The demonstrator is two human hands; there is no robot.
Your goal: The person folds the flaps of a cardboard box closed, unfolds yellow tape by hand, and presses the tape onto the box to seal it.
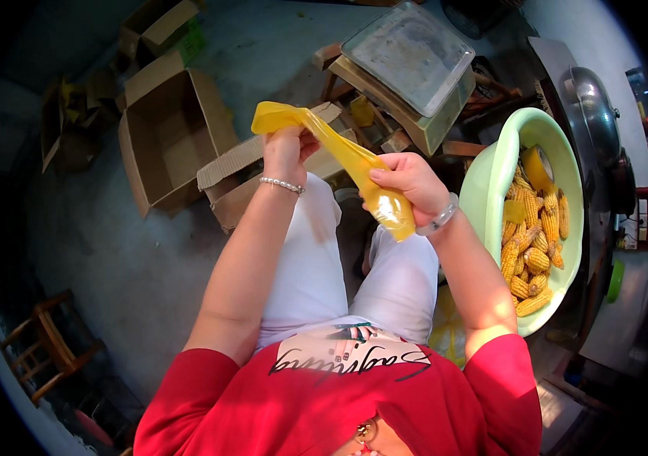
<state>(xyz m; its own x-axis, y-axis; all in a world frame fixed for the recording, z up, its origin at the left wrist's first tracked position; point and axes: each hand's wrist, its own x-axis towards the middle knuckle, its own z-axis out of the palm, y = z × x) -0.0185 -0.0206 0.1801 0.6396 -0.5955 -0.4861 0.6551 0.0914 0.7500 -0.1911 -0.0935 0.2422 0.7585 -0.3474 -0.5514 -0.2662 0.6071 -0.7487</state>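
Note:
A strip of yellow adhesive tape (338, 148), folded and creased, stretches between my two hands above my knees. My left hand (287, 153), with a beaded bracelet at its wrist, pinches the strip near its upper left end. Lower and to the right, my right hand (412, 185) grips the wider, shiny part, thumb on top; a pale bangle circles that wrist. At my right stands a light green plastic basin (481, 194) of corn cobs (536, 259), with a roll of yellow tape (538, 168) lying on the cobs.
An open cardboard box (167, 137) stands on the floor ahead to the left, beside a smaller flapped carton (233, 165). A glass-topped box (409, 57) rests on wooden stools ahead. A lidded metal pan (593, 105) is beyond the basin. A wooden chair (53, 342) is at far left.

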